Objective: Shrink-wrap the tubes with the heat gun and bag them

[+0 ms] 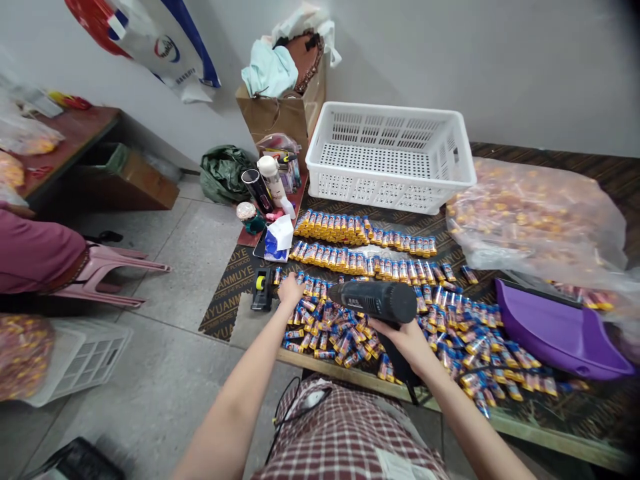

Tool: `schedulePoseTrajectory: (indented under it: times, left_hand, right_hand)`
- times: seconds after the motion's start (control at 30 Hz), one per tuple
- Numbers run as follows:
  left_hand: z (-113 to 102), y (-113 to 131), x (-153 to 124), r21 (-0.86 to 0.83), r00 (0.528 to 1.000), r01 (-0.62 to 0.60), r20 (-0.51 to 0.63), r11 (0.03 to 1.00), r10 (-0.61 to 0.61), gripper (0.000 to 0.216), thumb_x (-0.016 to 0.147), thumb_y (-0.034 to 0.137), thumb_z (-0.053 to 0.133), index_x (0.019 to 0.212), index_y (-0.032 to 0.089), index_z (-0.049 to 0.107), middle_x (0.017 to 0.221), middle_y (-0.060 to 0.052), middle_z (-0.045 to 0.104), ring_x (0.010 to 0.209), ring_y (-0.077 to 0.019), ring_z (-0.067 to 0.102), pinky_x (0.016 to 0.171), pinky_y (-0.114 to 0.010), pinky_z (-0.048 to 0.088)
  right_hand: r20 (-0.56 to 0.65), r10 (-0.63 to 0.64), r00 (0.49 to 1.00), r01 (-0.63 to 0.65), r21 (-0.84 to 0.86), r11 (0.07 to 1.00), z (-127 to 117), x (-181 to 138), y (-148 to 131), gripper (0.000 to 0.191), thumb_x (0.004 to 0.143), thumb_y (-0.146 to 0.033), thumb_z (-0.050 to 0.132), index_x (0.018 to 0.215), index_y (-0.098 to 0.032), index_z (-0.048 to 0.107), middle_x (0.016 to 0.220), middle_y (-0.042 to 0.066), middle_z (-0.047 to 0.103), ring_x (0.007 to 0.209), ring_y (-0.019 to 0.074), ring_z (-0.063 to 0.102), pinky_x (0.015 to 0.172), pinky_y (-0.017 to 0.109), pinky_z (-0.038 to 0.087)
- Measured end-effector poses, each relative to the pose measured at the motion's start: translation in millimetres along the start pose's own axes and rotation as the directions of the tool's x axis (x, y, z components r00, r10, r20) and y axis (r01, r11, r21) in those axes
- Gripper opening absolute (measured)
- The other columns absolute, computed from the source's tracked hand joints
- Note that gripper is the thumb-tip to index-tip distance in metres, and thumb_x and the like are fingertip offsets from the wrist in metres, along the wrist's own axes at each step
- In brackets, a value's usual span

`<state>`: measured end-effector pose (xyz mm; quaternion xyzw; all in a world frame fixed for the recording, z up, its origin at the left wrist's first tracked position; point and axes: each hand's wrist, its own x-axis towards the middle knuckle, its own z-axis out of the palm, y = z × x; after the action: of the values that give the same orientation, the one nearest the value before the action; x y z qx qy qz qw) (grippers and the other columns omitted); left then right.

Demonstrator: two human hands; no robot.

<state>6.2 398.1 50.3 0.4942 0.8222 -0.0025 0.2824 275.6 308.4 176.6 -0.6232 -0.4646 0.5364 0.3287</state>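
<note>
My right hand [407, 340] is closed around the handle of a black hair dryer [375, 300], whose nozzle points left over the small tubes. The tubes have blue caps and yellow ends. My left hand [291, 291] is at the left end of the nearest row of tubes [315, 285], its fingers bent and closed on a tube there; the fingertips are partly hidden. Behind that row stand two more neat rows, a middle row [345, 259] and a stacked back row [333, 227]. Loose tubes [345, 333] lie in a jumbled heap in front of and beneath the dryer.
A white plastic crate [385, 190] stands behind the rows. On the right are a clear bag of tubes [535, 207] and a purple dustpan [555, 333]. A tape dispenser [261, 293], bottles [270, 177] and a paper bag [280, 117] line the left. Another person's sleeve [40, 250] shows far left.
</note>
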Motion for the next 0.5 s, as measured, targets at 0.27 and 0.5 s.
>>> schedulePoseTrajectory:
  times: [0.27, 0.5]
  left_hand:
    - [7.8, -44.0, -27.9, -0.179, 0.985, -0.109, -0.15, 0.978, 0.082, 0.028, 0.079, 0.032, 0.052, 0.102, 0.019, 0.061, 0.098, -0.008, 0.067, 0.091, -0.0215, 0.062, 0.08, -0.029, 0.046]
    - [62.5, -58.5, -107.4, -0.236, 0.928, -0.287, -0.308, 0.928, 0.208, 0.026, 0.083, 0.027, 0.043, 0.102, 0.02, 0.059, 0.109, -0.01, 0.059, 0.109, -0.0219, 0.052, 0.096, -0.034, 0.041]
  right_hand:
    - [-0.192, 0.135, 0.972, -0.151, -0.068, 0.986, -57.4, -40.8, 3.0, 0.05, 0.064, -0.042, 0.072, 0.106, -0.017, 0.066, 0.105, 0.009, 0.069, 0.103, 0.0294, 0.06, 0.093, 0.046, 0.044]
    - [-0.269, 0.127, 0.955, -0.18, -0.183, 0.966, -94.6, -83.2, 5.0, 0.041, 0.062, -0.039, 0.072, 0.097, -0.017, 0.069, 0.098, 0.008, 0.071, 0.099, 0.0312, 0.061, 0.091, 0.046, 0.045]
